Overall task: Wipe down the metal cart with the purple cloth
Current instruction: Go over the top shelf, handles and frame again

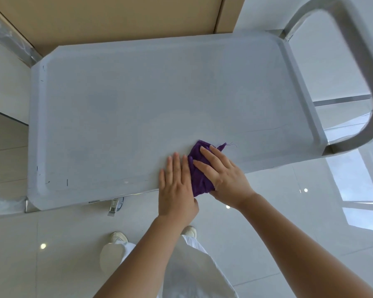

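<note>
The metal cart (138, 108) fills the middle of the view, its flat grey top tray seen from above. A bunched purple cloth (199, 168) lies on the tray near the front edge, right of centre. My right hand (220, 171) presses flat on the cloth with straight fingers. Just left of the cloth, my left hand (177, 186) lies flat on the tray, its fingers straight and its edge touching the cloth. The cloth's frayed corner sticks out beyond my right fingertips.
The cart's curved metal handle (362, 67) rises at the right end. A tan cardboard box (116, 18) stands behind the cart. A caster brake (114, 206) shows under the front edge. Glossy white floor tiles (310, 211) surround the cart; my feet stand below.
</note>
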A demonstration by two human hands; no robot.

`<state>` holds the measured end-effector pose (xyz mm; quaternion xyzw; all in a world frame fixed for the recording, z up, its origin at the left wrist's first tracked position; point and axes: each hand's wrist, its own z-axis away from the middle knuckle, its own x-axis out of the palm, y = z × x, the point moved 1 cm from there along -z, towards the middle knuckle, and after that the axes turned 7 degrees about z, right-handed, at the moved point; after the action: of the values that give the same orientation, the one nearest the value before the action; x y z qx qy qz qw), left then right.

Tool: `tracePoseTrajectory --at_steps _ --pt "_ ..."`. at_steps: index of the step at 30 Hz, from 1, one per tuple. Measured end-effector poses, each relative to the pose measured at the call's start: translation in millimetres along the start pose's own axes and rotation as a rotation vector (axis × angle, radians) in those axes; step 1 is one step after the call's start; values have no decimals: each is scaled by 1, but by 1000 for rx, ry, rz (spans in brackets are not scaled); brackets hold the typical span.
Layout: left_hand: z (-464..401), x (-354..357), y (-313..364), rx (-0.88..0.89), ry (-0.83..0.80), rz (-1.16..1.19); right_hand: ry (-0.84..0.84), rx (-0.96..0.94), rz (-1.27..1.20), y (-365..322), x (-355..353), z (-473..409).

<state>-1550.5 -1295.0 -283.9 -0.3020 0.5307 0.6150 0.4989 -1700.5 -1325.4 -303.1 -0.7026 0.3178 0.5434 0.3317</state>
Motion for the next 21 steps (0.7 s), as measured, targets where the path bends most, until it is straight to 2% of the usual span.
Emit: tracePoseTrajectory --at_steps 7,11,16,21 --pt "2 2 2 -24 -47 67 -24 14 26 30 -10 16" --pt "3 4 -1 -18 -14 134 -22 34 11 51 -16 27" --pt "0 15 -5 4 80 31 -30 79 7 87 -27 45" --pt "-3 17 -1 1 119 -24 25 149 7 88 -21 49"
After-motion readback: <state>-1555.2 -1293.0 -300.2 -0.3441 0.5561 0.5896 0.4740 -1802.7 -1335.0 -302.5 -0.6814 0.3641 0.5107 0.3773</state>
